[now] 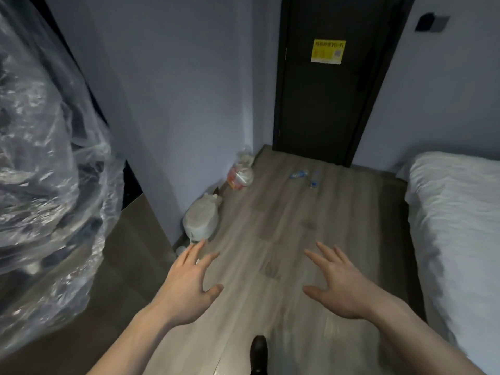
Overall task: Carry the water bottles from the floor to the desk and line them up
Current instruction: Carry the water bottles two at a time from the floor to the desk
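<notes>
Two clear water bottles lie on the wooden floor near the dark door: one with a blue label (298,174) and a second one (315,179) just to its right. They are small and blurred. My left hand (189,280) and my right hand (338,282) are stretched out in front of me above the floor, palms down, fingers spread, holding nothing. Both hands are far short of the bottles. No desk is in view.
A white bed (454,226) fills the right side. A pale plush toy (201,219) and a plastic bag of items (240,171) lie along the left wall. Plastic-wrapped bulk (46,158) stands at the left. A dark shoe (258,353) shows below.
</notes>
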Demonstrator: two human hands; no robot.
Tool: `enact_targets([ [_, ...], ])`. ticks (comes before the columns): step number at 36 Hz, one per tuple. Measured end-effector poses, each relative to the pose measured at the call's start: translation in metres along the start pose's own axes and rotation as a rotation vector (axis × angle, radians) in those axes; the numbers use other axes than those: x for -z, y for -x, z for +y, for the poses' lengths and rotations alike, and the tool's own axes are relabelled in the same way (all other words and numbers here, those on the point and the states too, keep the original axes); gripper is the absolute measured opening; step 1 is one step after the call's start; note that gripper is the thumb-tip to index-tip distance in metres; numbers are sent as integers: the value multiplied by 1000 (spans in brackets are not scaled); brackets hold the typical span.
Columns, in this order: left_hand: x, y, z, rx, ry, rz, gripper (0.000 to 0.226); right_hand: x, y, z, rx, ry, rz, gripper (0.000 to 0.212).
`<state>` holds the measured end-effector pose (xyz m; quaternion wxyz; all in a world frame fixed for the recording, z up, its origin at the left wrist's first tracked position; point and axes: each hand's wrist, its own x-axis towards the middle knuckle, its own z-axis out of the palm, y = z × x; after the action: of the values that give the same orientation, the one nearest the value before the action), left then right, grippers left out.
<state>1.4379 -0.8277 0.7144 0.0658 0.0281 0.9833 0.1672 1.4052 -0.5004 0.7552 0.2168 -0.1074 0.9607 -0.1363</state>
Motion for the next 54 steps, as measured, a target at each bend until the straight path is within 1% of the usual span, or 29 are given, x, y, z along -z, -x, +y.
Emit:
enact_targets([
  [7, 3, -143, 27, -32, -18, -45, 81, 57, -83, 52, -62, -32, 14, 83],
  [12, 11, -249, 64, -148, -59, -89, 84, 90, -145, 97, -101, -41, 39, 83],
  [15, 18, -301, 92, -217, -80, -113, 85, 105, -174, 123, -129, -93, 33, 84],
  [18, 19, -349, 119, -263, -57, -122, 85, 120, -206, 148, -131, -142, 13, 84],
  [22, 10, -413, 149, -300, -95, -156, 85, 146, -251, 182, -159, -151, 5, 83],
  [29, -11, -517, 187, -182, -79, -157, 86, 206, -335, 251, -130, -155, 0, 81],
  [34, -14, -575, 210, -75, -22, -118, 83, 255, -401, 298, -76, -108, -59, 82],
  [38, -14, -617, 223, -17, -28, -101, 82, 290, -456, 322, -35, -51, -86, 82],
  [42, -18, -661, 221, 25, -17, -101, 83, 314, -510, 339, 23, -43, -99, 82],
  [46, -23, -714, 212, 76, 2, -112, 83, 335, -564, 358, 35, -41, -133, 82],
  [51, -28, -801, 200, 93, -6, -137, 82, 364, -635, 377, -6, -30, -151, 80],
  [54, -25, -860, 198, 62, -30, -174, 83, 379, -679, 390, -59, -32, -149, 80],
])
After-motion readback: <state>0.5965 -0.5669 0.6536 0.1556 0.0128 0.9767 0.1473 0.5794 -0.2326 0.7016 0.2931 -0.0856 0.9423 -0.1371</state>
